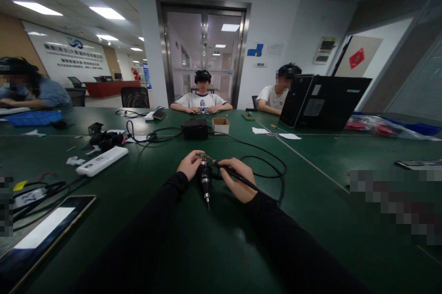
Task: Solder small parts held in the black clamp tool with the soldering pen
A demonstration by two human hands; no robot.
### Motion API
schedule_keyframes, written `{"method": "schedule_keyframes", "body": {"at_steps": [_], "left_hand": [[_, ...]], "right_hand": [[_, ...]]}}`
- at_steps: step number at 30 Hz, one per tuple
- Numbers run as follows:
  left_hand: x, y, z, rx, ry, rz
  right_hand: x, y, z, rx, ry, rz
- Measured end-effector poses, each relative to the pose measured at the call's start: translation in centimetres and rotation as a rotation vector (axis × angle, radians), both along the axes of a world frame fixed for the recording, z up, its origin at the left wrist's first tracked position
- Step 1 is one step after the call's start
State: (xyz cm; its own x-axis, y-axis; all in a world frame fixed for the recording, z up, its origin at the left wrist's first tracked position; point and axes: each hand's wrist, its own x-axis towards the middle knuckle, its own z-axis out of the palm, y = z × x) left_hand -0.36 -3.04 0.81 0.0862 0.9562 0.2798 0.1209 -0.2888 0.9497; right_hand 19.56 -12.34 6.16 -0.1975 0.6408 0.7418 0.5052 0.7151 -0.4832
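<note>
A black electric screwdriver (205, 178) lies on the green table with its silver bit pointing toward me. At its far end a small green and red piece (203, 156), like a circuit board, shows. My left hand (188, 165) is closed around that far end, thumb and fingers at the small piece. In my right hand (241, 179) is a soldering iron (235, 173), held like a pen. Its tip points left, close to the green piece; whether they touch I cannot tell. A black cable trails from the iron.
Ahead stand a black box (195, 129) and a small open carton (220, 126). To the left lie a white power strip (102, 161), tangled cables and a phone (46, 238). A black computer case (324, 102) stands at the right. Other people sit around the table (311, 220).
</note>
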Motion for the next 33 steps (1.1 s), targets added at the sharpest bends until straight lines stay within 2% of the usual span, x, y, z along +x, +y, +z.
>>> {"method": "schedule_keyframes", "body": {"at_steps": [5, 15, 28, 33], "left_hand": [[0.1, -0.4, 0.5, -0.003, 0.005, 0.017], [0.0, -0.3, 0.3, -0.005, -0.003, 0.007], [0.3, -0.8, 1.1, -0.033, -0.017, 0.023], [0.2, -0.7, 1.0, -0.032, -0.035, 0.012]], "right_hand": [[0.1, 0.0, 0.1, 0.009, 0.013, -0.001], [0.1, 0.1, -0.1, 0.007, 0.001, 0.012], [-0.1, -0.1, -0.1, 0.01, -0.006, 0.026], [-0.2, -0.2, 0.2, 0.016, -0.008, 0.017]]}}
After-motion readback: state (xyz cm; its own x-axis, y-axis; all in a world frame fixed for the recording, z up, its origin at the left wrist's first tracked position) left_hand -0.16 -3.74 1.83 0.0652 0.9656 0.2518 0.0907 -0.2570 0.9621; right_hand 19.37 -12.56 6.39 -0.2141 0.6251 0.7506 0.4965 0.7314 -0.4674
